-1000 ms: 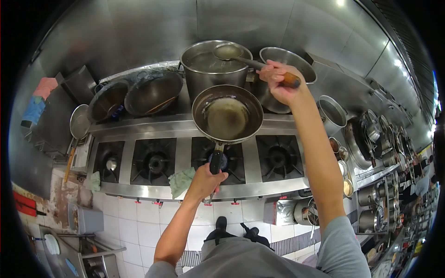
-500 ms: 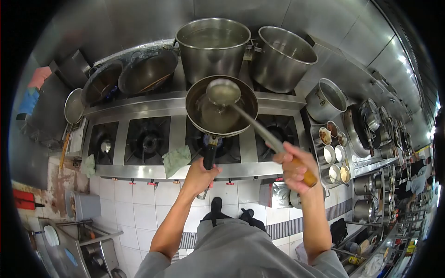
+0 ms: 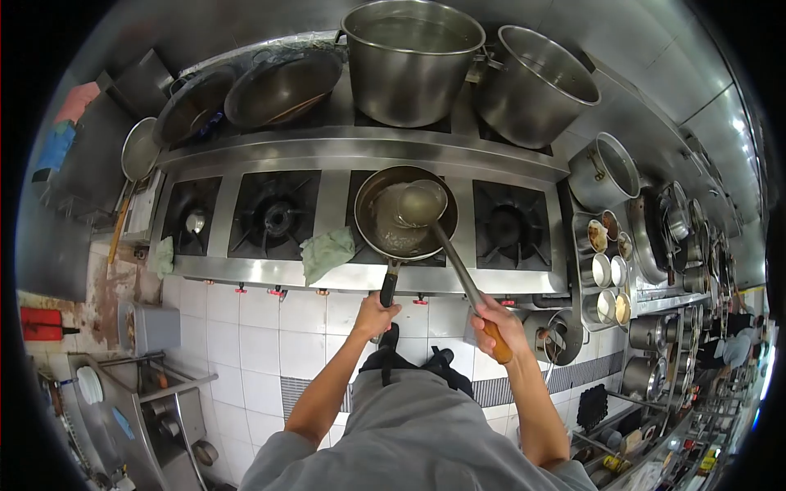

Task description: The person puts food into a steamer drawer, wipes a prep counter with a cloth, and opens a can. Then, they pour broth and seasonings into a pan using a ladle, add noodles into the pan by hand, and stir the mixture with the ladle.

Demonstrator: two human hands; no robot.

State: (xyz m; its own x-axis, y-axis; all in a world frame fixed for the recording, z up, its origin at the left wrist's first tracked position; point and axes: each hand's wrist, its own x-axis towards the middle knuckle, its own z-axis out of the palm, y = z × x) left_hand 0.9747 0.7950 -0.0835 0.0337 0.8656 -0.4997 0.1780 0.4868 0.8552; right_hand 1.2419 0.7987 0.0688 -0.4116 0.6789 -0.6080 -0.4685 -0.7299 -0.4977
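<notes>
My left hand is wrapped round the black handle of a frying pan, which sits over a front burner. Shallow, cloudy liquid shows inside the pan. In my right hand is the wooden grip of a long ladle. The ladle's bowl is inside the pan, towards its upper right. A pale green cloth lies on the stove edge left of the pan.
Behind the burners stand a large pot of liquid, a second pot and two dark woks. Small containers sit at the right. Further off at the right edge is another person.
The ladle has gone from above the large pot down into the pan. My right hand has come down and nearer my body. The pan has been lowered towards the burner.
</notes>
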